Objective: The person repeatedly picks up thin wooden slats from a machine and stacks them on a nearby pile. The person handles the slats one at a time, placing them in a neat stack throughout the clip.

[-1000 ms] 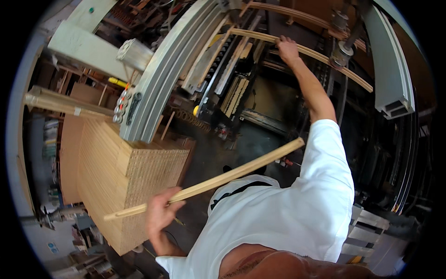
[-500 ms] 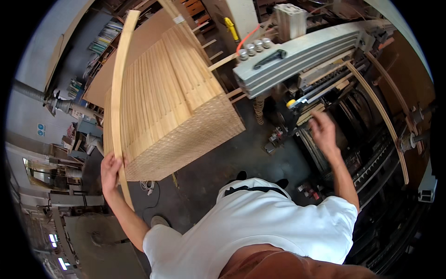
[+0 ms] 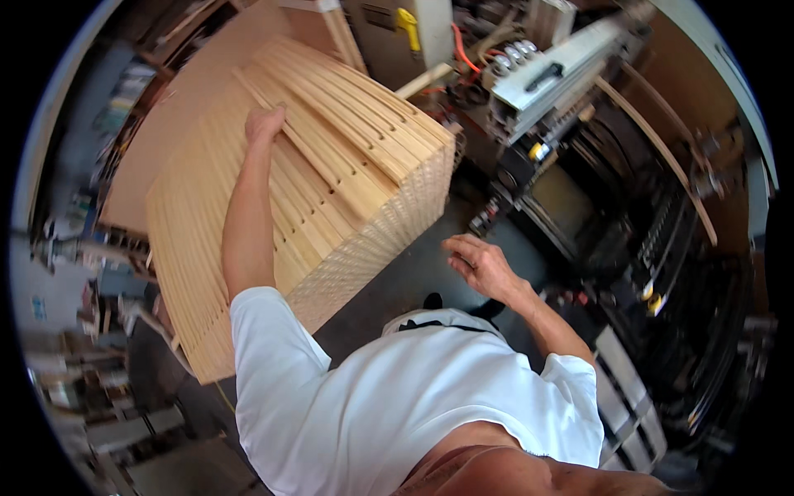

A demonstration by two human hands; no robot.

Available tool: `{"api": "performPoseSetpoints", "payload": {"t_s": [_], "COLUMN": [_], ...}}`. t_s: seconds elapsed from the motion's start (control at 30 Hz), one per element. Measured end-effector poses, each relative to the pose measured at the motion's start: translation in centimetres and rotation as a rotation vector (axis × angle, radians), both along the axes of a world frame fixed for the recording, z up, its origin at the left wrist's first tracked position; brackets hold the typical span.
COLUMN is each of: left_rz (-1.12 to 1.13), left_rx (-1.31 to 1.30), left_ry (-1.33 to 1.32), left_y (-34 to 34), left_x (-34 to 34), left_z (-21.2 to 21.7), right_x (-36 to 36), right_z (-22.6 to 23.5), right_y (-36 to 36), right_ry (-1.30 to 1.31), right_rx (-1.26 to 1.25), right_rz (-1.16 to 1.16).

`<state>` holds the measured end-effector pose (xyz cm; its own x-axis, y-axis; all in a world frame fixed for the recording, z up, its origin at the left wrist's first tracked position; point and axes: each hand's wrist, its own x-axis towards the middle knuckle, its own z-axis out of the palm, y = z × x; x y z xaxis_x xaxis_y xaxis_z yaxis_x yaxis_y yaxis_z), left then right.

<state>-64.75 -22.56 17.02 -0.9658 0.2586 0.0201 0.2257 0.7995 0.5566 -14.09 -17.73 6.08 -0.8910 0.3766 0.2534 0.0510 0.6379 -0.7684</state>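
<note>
A large stack of pale wooden slats (image 3: pixel 331 223) fills the left and middle of the view, with small dark holes near the slats' near ends. Reaching far over its top, my left hand (image 3: pixel 266 122) has its fingers closed around one wooden slat (image 3: pixel 308 155) that lies on the others. The fingertips are partly hidden. My right hand (image 3: pixel 481 263) hovers to the right of the stack's near end, fingers loosely stretched out and nothing in them.
A machine with a grey metal beam (image 3: pixel 542 78) stands at the upper right. Thin curved wooden strips (image 3: pixel 662 157) hang beyond it. A yellow air gun (image 3: pixel 408 30) hangs on a grey cabinet (image 3: pixel 430 54) at the back. Behind the slats leans a brown board (image 3: pixel 178 107).
My left hand has moved from the stack's near left corner to far over its top. The slat held upright at the left no longer stands there. My right hand has come lower and inward; the view has turned.
</note>
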Motion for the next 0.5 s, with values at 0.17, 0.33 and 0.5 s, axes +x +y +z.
{"api": "performPoseSetpoints", "payload": {"t_s": [0.17, 0.33, 0.5], "left_rz": [-0.102, -0.136, -0.082], "left_rx": [-0.16, -0.127, -0.02], "left_ry": [0.067, 0.127, 0.09], "left_y": [5.5, 4.7, 3.1], "left_x": [-0.2, 0.4, -1.6], "left_z": [-1.1, -1.7, -2.4], "right_x": [0.5, -5.4, -9.4], "right_z": [0.9, 4.0, 4.8], "right_y": [-1.8, -1.6, -1.5], "right_ry": [-0.085, 0.032, 0.164], "right_rx": [-0.096, 0.11, 0.139], "right_rz": [-0.174, -0.129, -0.183]}}
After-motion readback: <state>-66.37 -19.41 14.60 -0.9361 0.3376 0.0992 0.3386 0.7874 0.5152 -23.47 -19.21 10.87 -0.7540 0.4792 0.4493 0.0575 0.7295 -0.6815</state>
